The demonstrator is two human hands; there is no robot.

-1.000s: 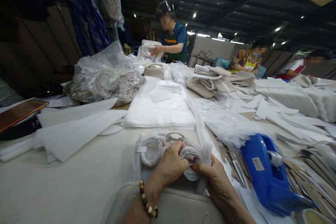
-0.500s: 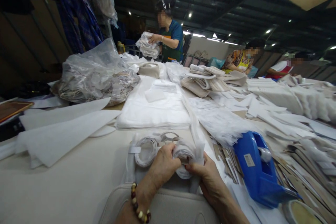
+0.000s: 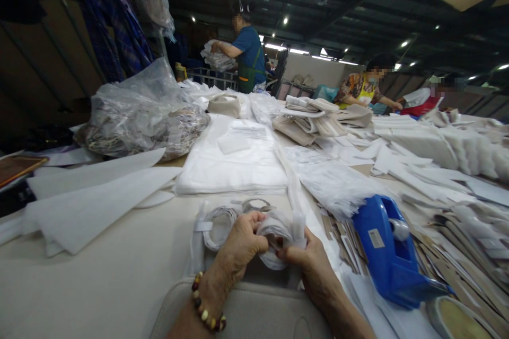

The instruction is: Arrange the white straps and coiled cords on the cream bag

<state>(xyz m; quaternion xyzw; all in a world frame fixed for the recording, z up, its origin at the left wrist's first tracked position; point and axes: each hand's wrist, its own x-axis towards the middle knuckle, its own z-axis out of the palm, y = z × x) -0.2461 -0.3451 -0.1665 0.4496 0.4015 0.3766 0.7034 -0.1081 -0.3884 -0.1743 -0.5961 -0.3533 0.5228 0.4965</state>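
A beige leather-like bag point(image 3: 238, 310) lies at the table's near edge. Above it sit rolled coils in thin white wrapping. My left hand point(image 3: 240, 246), with a bead bracelet at the wrist, pinches the left side of the right-hand wrapped coil point(image 3: 278, 222). My right hand point(image 3: 312, 259) grips the same coil's lower right side, thumb inside and fingers behind a white wrapped strip point(image 3: 299, 229). To the left stands another wrapped coil point(image 3: 234, 218), apart from my fingers. What lies inside the wrapping is hidden.
A blue tape dispenser point(image 3: 387, 254) stands right of my hands. Ahead lies a stack of white sheets point(image 3: 234, 172). White cut sheets point(image 3: 99, 198) spread at left, beside a clear plastic bag point(image 3: 131, 111). Several co-workers stand beyond, one in a teal shirt point(image 3: 250, 45).
Both my hands stay on the coil, having shifted only slightly. The co-worker in teal has turned left with the white bundle. Another co-worker's arm now reaches out to the right.
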